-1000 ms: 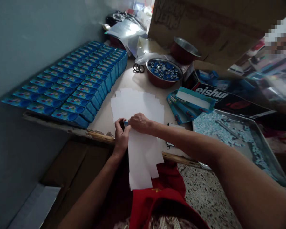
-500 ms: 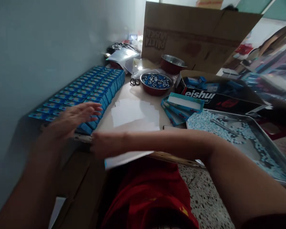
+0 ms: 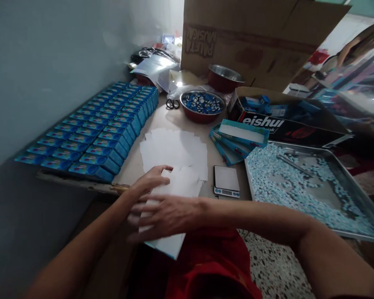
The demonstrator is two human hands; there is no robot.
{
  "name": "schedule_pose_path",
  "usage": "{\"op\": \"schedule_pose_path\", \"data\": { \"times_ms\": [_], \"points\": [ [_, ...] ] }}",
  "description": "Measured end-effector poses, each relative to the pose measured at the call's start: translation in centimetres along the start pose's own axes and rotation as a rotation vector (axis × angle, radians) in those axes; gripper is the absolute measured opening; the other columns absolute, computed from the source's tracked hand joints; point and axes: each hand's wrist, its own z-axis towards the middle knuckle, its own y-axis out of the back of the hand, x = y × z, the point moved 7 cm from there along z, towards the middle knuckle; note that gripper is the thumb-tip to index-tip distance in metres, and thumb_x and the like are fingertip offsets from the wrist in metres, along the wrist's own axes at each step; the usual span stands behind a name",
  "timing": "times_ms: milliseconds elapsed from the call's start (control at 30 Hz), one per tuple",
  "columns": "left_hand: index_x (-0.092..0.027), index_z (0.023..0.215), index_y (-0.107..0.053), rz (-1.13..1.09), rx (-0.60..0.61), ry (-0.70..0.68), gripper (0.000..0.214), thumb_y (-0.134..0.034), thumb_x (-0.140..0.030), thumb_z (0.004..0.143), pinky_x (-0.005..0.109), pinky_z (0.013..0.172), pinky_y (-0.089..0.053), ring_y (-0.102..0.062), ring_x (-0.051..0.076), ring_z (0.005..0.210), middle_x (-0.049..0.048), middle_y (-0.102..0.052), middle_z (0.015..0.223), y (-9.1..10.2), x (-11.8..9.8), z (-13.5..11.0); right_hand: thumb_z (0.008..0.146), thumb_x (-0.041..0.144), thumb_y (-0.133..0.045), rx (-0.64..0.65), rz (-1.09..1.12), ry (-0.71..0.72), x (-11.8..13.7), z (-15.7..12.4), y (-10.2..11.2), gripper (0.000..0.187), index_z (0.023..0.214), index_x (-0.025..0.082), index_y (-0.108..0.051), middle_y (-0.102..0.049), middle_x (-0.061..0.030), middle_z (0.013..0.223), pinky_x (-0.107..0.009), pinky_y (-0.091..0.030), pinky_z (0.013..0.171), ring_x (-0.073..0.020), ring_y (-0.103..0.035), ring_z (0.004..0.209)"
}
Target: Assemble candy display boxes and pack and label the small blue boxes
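Note:
A fanned pile of white sheets (image 3: 174, 147) lies on the table in front of me. My left hand (image 3: 149, 180) is at the left edge of the nearest sheets, thumb and forefinger apart; its other fingers are partly hidden. Across the front of the pile reaches my right hand (image 3: 166, 214), flat and blurred, its fingers spread over a white card with a blue edge (image 3: 168, 245). That card sticks out past the table's front edge. Whether the right palm touches the card, I cannot tell.
Rows of blue boxes (image 3: 90, 133) stand along the left wall. A small scale (image 3: 226, 180) and a metal tray (image 3: 339, 166) of pale blue pieces lie right. Behind are blue printed cards (image 3: 243, 135), a filled bowl (image 3: 202, 118), scissors (image 3: 172, 104) and a black carton (image 3: 286, 131).
My left hand has moved right, from the blue boxes to the white sheets. My right hand has moved right and spread its fingers. The scale has come fully into sight.

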Motion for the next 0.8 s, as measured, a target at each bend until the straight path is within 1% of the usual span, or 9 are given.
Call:
{"op": "schedule_pose_path", "data": {
  "times_ms": [33, 100, 167, 233, 333, 467, 567, 667, 800],
  "points": [
    [-0.019, 0.102, -0.074, -0.060, -0.025, 0.032, 0.044, -0.070, -0.020, 0.058, 0.033, 0.058, -0.051, -0.063, 0.022, 0.058, 0.0003, -0.069, 0.068, 0.3, 0.3, -0.8, 0.096, 0.030, -0.055, -0.074, 0.077, -0.072, -1.7, -1.5, 0.8, 0.026, 0.116, 0.041, -0.069, -0.069, 0.0017, 0.109, -0.035, -0.046, 0.101, -0.0192, -0.058, 0.111],
    [-0.018, 0.108, -0.073, -0.148, -0.070, 0.099, 0.047, -0.066, -0.019, 0.061, 0.030, 0.056, -0.049, -0.064, 0.021, 0.061, 0.0020, -0.071, 0.075, 0.5, 0.6, -2.4, 0.096, 0.029, -0.056, -0.338, 0.239, -0.503, -7.2, -5.8, 1.6, 0.028, 0.121, 0.030, -0.068, -0.069, -0.0064, 0.106, -0.042, -0.048, 0.097, -0.0242, -0.059, 0.107],
    [-0.019, 0.117, -0.070, -0.209, -0.118, 0.182, 0.055, -0.060, -0.019, 0.062, 0.028, 0.054, -0.047, -0.064, 0.020, 0.064, 0.0031, -0.073, 0.085, 0.0, 0.8, -4.0, 0.090, 0.039, -0.065, -0.537, 0.455, -0.975, -11.6, -11.1, -0.3, 0.040, 0.126, 0.021, -0.064, -0.068, -0.0106, 0.101, -0.045, -0.051, 0.090, -0.0266, -0.062, 0.097],
    [-0.020, 0.123, -0.067, -0.318, -0.149, 0.245, 0.063, -0.057, -0.019, 0.060, 0.028, 0.054, -0.047, -0.064, 0.019, 0.064, 0.0032, -0.073, 0.090, -1.0, 0.8, -5.3, 0.084, 0.049, -0.069, -0.587, 0.776, -1.166, -12.9, -13.9, -3.8, 0.057, 0.129, 0.015, -0.060, -0.068, -0.0106, 0.099, -0.043, -0.053, 0.084, -0.0252, -0.063, 0.090],
    [-0.020, 0.133, -0.061, -0.567, -0.172, 0.232, 0.075, -0.054, -0.019, 0.058, 0.030, 0.060, -0.051, -0.067, 0.021, 0.072, 0.0042, -0.074, 0.099, -2.4, 0.4, -6.6, 0.078, 0.046, -0.071, -0.655, 1.122, -1.123, -11.8, -13.9, -6.7, 0.059, 0.127, 0.015, -0.061, -0.069, -0.0093, 0.107, -0.037, -0.052, 0.088, -0.0231, -0.065, 0.097],
    [-0.022, 0.139, -0.057, -0.710, -0.229, 0.140, 0.080, -0.053, -0.021, 0.059, 0.034, 0.074, -0.056, -0.067, 0.026, 0.094, 0.0060, -0.070, 0.117, -3.1, 0.5, -7.7, 0.074, 0.026, -0.060, -0.722, 1.143, -1.039, -10.0, -11.9, -6.3, 0.052, 0.126, 0.021, -0.065, -0.069, -0.0061, 0.121, -0.035, -0.052, 0.090, -0.0247, -0.064, 0.107],
    [-0.022, 0.126, -0.067, -0.521, -0.323, 0.012, 0.067, -0.055, -0.022, 0.061, 0.040, 0.090, -0.054, -0.062, 0.029, 0.110, 0.0075, -0.063, 0.126, -3.1, 0.6, -7.9, 0.075, 0.018, -0.046, -0.700, 0.968, -1.071, -9.7, -11.4, -5.4, 0.057, 0.128, 0.022, -0.066, -0.069, -0.0043, 0.125, -0.035, -0.051, 0.094, -0.0247, -0.063, 0.111],
    [-0.020, 0.104, -0.075, -0.244, -0.422, -0.071, 0.043, -0.061, -0.022, 0.063, 0.045, 0.110, -0.043, -0.050, 0.033, 0.129, 0.0098, -0.056, 0.132, -3.1, 0.5, -7.8, 0.075, 0.016, -0.044, -0.639, 0.796, -1.051, -9.8, -11.4, -4.8, 0.059, 0.130, 0.021, -0.065, -0.066, -0.0055, 0.133, -0.037, -0.045, 0.106, -0.0250, -0.058, 0.121],
    [-0.020, 0.101, -0.074, -0.255, -0.364, -0.018, 0.030, -0.068, -0.033, 0.075, 0.049, 0.111, -0.042, -0.046, 0.035, 0.135, 0.0122, -0.058, 0.135, -3.4, 0.8, -7.0, 0.077, 0.015, -0.042, -0.559, 0.831, -0.980, -9.7, -11.9, -5.1, 0.062, 0.136, 0.024, -0.060, -0.066, -0.0039, 0.133, -0.036, -0.049, 0.100, -0.0239, -0.061, 0.117]
  ]
}}
